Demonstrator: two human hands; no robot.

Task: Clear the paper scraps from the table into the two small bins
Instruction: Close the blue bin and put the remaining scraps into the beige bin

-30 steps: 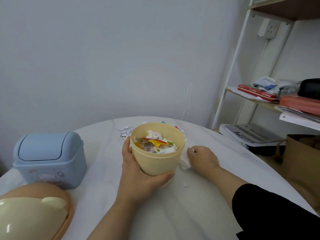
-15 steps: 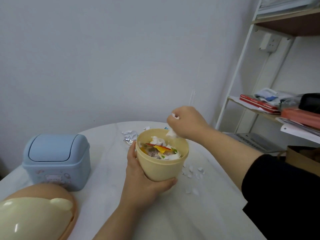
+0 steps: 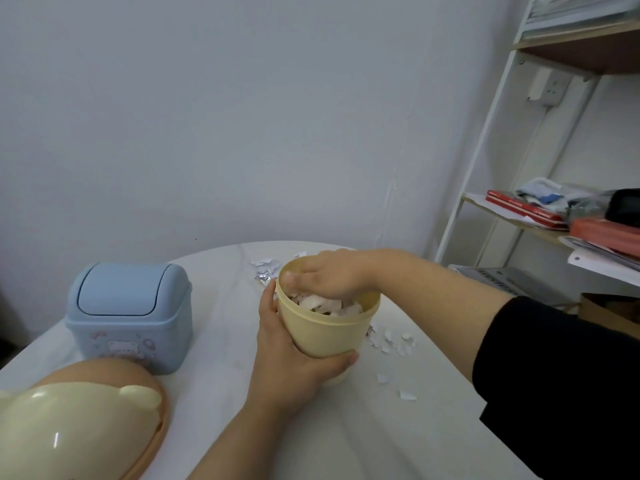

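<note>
Scraps (image 3: 394, 341) lie just right of the yellow bin (image 3: 325, 327), nearer the right hand (image 3: 325, 277), seemingly flat inside it, while the left hand (image 3: 294, 355) grips its wall.

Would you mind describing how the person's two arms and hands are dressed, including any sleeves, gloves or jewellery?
Both hands are bare: no gloves, rings or watch show on the left hand or the right hand. The left forearm is uncovered as far as the frame shows. The right arm wears a plain black sleeve that ends at about the elbow, leaving that forearm uncovered. No markings are visible on the fabric.
</note>
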